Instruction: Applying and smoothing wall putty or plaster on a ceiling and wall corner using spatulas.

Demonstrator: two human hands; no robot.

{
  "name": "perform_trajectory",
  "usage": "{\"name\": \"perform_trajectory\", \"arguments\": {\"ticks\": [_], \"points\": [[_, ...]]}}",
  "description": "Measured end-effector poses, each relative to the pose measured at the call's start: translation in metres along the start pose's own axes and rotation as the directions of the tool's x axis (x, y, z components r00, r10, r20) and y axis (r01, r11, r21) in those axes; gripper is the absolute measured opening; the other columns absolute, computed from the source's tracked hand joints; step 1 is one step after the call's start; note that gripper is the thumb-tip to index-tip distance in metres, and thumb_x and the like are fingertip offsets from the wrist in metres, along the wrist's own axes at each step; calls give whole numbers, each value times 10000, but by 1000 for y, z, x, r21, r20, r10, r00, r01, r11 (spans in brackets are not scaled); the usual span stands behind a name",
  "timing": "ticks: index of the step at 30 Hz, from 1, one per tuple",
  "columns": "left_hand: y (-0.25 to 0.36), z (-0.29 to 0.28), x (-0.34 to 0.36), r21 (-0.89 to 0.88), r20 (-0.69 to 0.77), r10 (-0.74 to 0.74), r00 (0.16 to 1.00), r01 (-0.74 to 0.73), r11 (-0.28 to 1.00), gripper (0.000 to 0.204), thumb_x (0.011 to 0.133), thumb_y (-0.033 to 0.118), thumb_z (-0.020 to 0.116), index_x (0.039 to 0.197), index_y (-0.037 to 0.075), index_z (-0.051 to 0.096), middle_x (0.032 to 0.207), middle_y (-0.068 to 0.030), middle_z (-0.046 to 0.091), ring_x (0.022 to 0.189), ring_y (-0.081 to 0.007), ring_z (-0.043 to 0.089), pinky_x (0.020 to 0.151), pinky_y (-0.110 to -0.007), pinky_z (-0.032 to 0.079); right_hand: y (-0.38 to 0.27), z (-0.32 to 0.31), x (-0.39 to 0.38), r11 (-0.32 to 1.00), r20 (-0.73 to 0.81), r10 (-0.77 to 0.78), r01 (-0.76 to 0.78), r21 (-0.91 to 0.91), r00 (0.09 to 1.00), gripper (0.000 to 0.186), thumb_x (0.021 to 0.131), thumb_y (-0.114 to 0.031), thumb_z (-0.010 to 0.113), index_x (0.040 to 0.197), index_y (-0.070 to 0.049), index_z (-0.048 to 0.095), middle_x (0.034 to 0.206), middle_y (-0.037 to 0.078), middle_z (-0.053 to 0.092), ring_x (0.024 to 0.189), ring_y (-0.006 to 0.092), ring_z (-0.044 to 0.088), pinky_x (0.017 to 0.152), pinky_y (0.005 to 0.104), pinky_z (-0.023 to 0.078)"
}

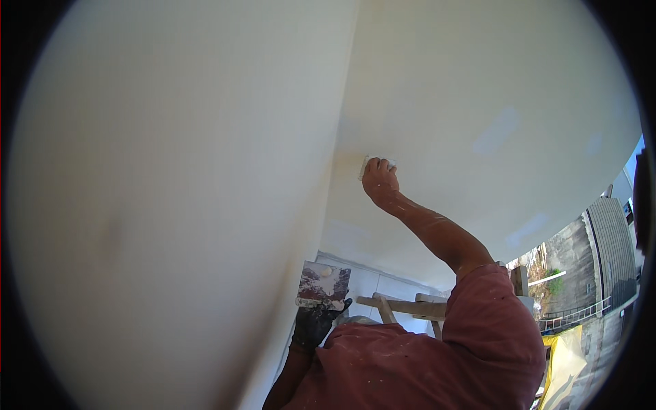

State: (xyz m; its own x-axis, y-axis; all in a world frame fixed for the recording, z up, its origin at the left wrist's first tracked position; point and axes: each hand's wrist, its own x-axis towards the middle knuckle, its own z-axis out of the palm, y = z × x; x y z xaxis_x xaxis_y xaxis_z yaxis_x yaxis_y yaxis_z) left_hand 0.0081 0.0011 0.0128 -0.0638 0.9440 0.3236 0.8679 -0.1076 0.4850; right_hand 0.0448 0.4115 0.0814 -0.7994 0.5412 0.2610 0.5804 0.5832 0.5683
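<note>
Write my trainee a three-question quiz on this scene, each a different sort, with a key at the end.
1. Multiple choice: what does the left hand hold?
a) a paint roller
b) a smeared flat plate
c) a bucket

2. True or false: the pale tool in the right hand sits lower in the picture than the plate.

3. Fill in: the dark glove is on the ____ hand.

Key: 1. b; 2. false, it is higher; 3. left.

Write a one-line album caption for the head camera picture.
Right hand holding a pale flat tool at a pale wall, left hand holding a smeared plate.
</note>
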Motion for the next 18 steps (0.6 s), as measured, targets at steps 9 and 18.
{"name": "perform_trajectory", "arguments": {"ticks": [9,18], "points": [[-4,48,-3,-805,-211,-369,905,53,591,559,751,74,624,1277,233,725,825,-53,680,712,-227,642,636,-383,516,52,-122,93,985,-571,-8,-93,-147,821,460,884,-147,617,1301,47,580,1265,169,552,1137,314,542,1055,575,412],[-5,2,6,-131,-251,62,966,-97,987,652,764,70,599,1382,274,646,802,-50,672,708,-236,649,686,-405,539,-3,-57,50,955,60,-252,258,-144,966,352,849,-127,657,1138,72,687,1184,234,601,1062,354,563,1028,561,415]]}}
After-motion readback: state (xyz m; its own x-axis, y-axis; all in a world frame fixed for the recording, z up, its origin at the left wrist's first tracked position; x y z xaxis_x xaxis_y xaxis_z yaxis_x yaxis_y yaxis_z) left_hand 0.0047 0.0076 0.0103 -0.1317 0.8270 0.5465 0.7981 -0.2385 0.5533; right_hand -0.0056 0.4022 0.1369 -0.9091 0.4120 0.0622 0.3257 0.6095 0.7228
